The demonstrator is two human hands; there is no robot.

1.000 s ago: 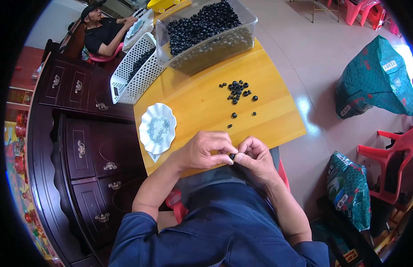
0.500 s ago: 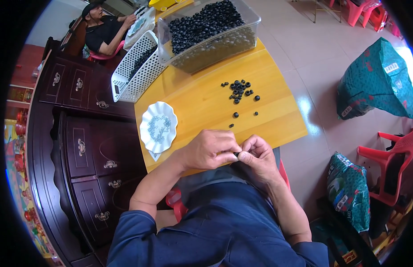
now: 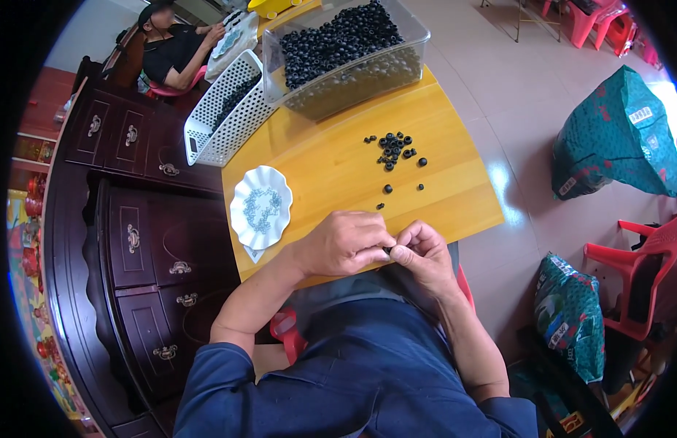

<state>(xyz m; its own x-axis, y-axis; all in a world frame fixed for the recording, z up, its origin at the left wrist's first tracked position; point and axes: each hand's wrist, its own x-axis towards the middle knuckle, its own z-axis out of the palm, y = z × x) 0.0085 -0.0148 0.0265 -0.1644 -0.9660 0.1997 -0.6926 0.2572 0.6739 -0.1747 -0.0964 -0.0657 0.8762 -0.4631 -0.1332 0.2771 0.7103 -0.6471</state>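
My left hand (image 3: 346, 244) and my right hand (image 3: 426, 257) meet at the table's near edge, fingertips pinched together. Between them shows a small black piece (image 3: 387, 250), mostly hidden by the fingers, so its exact shape is unclear. Beyond my hands, several loose black round bead-like parts (image 3: 391, 148) of different sizes lie in a cluster, with a few strays closer to me. To the left of my hands is a white scalloped dish (image 3: 241, 193) holding many tiny clear, pale-blue pieces.
A clear plastic tub (image 3: 353, 91) full of black parts stands at the far side of the yellow table (image 3: 455, 175), beside a white perforated basket (image 3: 240, 120). Dark drawers (image 3: 152, 233) flank the left. Green bags (image 3: 608, 139) and a red stool (image 3: 637, 255) stand right. Another person (image 3: 174, 55) sits far left.
Almost nothing differs. Both hands keep their pinch on the small black piece, with only a slight shift of the fingers and of the whole view.
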